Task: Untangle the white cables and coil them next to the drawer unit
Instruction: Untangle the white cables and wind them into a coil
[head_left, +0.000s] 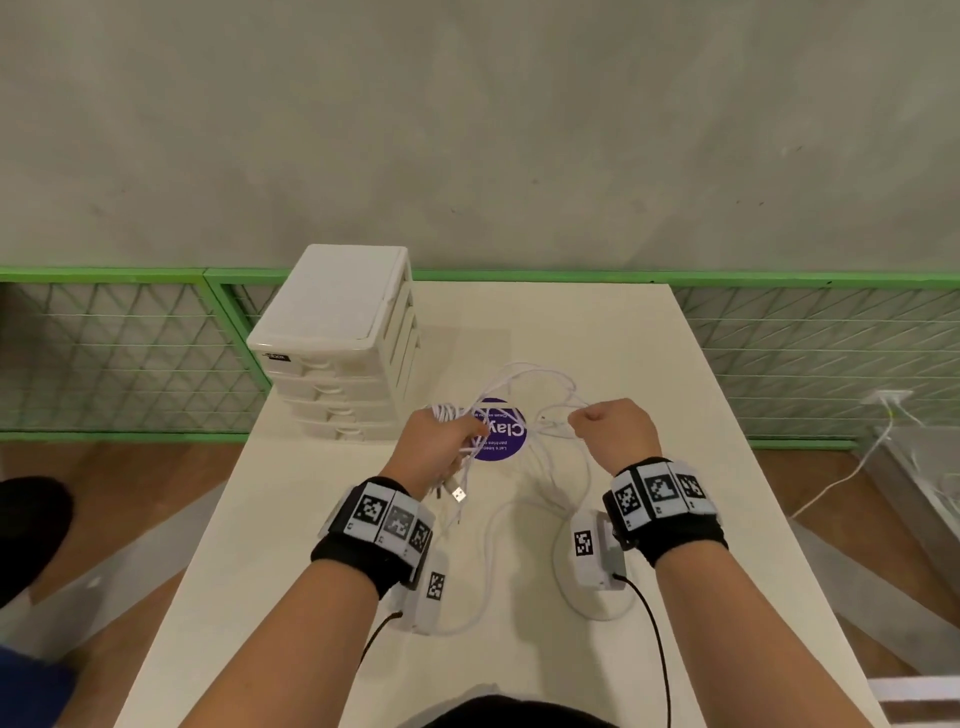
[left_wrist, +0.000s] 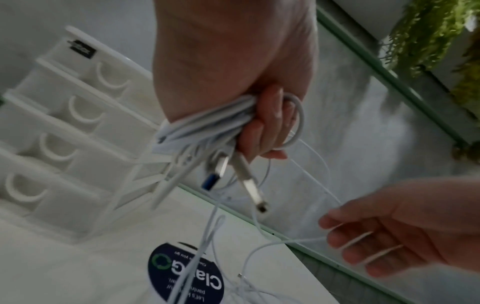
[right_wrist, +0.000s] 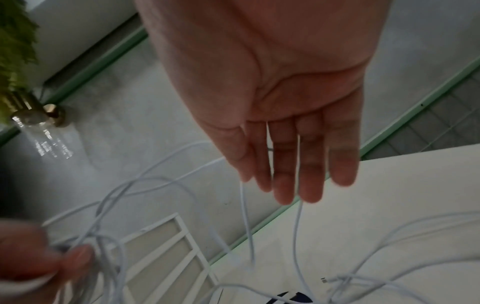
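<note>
Head view: left hand (head_left: 434, 447) clamped on a bundle of white cables (head_left: 540, 387) above the table (head_left: 649, 364), just right of the drawer unit (head_left: 337, 332). Right hand (head_left: 615, 431) looks curled; loose strands run to it, and more loops lie on the table over a purple sticker (head_left: 501, 431).
Left wrist view: fingers (left_wrist: 267, 123) wrapped round the bundle, plugs (left_wrist: 253, 185) hanging below.
Right wrist view: fingers (right_wrist: 311, 164) nearly straight, thin strands threaded between them.
</note>
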